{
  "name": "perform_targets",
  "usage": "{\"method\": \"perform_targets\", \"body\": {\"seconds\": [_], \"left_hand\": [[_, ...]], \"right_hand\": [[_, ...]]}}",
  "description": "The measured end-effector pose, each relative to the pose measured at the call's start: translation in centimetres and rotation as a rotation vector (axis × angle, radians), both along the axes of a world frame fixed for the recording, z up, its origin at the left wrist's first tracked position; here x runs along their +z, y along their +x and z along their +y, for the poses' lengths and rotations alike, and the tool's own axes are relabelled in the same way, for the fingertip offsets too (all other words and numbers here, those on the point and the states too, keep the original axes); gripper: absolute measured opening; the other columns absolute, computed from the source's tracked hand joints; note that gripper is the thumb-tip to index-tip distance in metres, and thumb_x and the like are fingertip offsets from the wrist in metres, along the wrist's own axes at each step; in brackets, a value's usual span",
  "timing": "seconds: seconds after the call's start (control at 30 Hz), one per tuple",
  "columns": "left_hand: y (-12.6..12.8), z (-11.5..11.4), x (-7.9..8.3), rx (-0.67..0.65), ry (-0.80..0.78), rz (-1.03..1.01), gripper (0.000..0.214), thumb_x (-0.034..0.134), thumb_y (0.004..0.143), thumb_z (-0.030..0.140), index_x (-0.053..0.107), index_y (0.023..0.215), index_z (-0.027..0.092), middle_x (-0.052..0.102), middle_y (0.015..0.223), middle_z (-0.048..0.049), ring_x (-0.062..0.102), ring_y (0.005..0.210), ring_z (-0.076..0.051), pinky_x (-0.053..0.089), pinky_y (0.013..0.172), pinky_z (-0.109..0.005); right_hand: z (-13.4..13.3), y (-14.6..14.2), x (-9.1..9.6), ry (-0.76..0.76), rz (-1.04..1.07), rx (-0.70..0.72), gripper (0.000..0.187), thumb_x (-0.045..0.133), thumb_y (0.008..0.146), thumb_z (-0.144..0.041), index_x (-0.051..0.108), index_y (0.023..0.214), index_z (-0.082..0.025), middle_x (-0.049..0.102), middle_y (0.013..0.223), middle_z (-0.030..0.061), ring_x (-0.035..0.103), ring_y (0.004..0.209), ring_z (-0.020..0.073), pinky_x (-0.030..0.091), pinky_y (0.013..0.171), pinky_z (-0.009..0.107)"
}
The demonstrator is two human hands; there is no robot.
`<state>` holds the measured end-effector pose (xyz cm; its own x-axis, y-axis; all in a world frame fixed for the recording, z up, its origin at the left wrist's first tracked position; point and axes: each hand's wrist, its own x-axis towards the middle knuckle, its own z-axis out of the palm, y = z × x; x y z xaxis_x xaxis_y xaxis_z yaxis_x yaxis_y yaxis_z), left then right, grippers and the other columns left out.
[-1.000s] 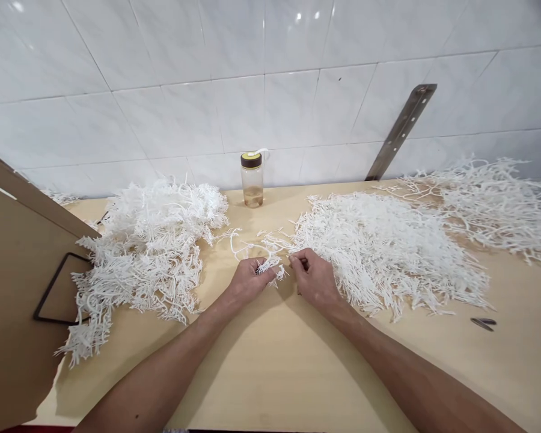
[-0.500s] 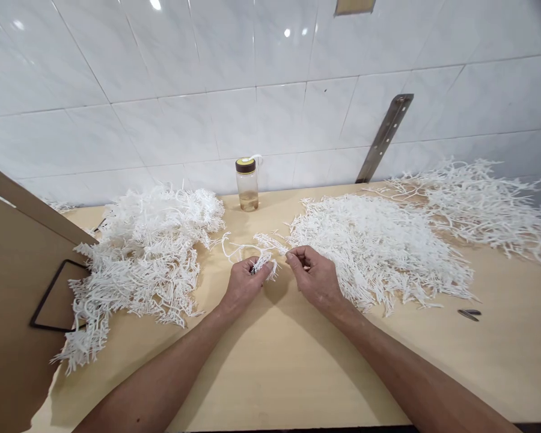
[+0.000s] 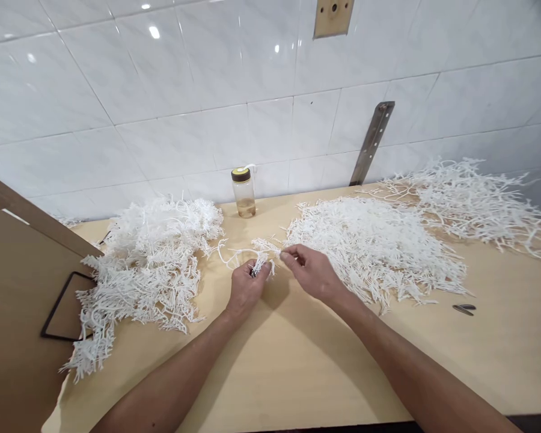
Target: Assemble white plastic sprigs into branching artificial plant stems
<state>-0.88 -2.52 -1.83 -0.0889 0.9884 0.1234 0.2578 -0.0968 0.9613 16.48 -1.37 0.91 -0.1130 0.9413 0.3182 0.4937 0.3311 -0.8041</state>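
Observation:
My left hand (image 3: 246, 287) is closed around a small bunch of white strands (image 3: 262, 263) near the middle of the wooden table (image 3: 275, 361). My right hand (image 3: 312, 273) pinches thumb and forefinger on the strand ends just right of that bunch. Both hands sit between two heaps: a tangled white pile (image 3: 148, 264) on the left and a flatter spread of white strands (image 3: 369, 246) on the right. More loose strands (image 3: 234, 252) trail from the bunch toward the left pile.
A clear bottle with a dark cap (image 3: 243, 192) stands at the tiled wall. A third white heap (image 3: 473, 201) lies far right, a metal bracket (image 3: 369, 144) leans on the wall, a small dark tool (image 3: 463, 309) lies right, a cardboard box (image 3: 13, 300) stands left.
The view has tilted up and shifted, showing more wall. My hands stay together on the small bunch, with the right hand's pinch drawn slightly closer to the left hand.

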Motion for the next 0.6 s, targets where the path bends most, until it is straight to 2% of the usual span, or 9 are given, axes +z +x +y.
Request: {"method": "perform_targets", "body": {"seconds": [0.07,0.2,0.3,0.6], "left_hand": [[0.3,0.2,0.1,0.016,0.033,0.042,0.037,0.063,0.079,0.048,0.047,0.061,0.019,0.039,0.056,0.0053,0.036,0.055,-0.01,0.03,0.053,-0.022],[0.9,0.6,0.4,0.031,0.056,0.106,0.037,0.061,0.079,0.044,0.042,0.058,0.02,0.036,0.055,0.0054,0.035,0.056,-0.011,0.029,0.054,-0.023],[1.0,0.9,0.7,0.019,0.044,0.142,0.038,0.06,0.078,0.044,0.042,0.057,0.019,0.036,0.053,0.0056,0.035,0.054,-0.011,0.029,0.053,-0.023],[0.2,1.5,0.8,-0.119,-0.062,0.116,0.038,0.062,0.079,0.047,0.049,0.057,0.019,0.044,0.048,0.0046,0.042,0.046,-0.01,0.03,0.047,-0.023]], "right_hand": [[-0.3,-1.0,-0.7,-0.113,0.041,0.071,0.03,0.053,0.089,-0.044,0.069,0.091,-0.019,0.07,0.075,0.0027,0.062,0.061,0.0152,0.049,0.056,0.026],[-0.1,-1.8,-2.3,-0.28,0.244,0.101,0.032,0.055,0.087,-0.048,0.066,0.09,-0.018,0.057,0.057,-0.0038,0.048,0.038,0.0104,0.04,0.036,0.022],[0.3,-1.6,-3.0,-0.291,0.339,0.112,0.029,0.056,0.087,-0.046,0.062,0.086,-0.017,0.05,0.052,-0.0073,0.044,0.033,0.0083,0.038,0.034,0.02],[0.4,-1.4,-3.3,-0.323,0.372,0.087,0.02,0.057,0.086,-0.037,0.057,0.086,-0.018,0.052,0.056,-0.0076,0.046,0.035,0.0074,0.04,0.034,0.019]]}}
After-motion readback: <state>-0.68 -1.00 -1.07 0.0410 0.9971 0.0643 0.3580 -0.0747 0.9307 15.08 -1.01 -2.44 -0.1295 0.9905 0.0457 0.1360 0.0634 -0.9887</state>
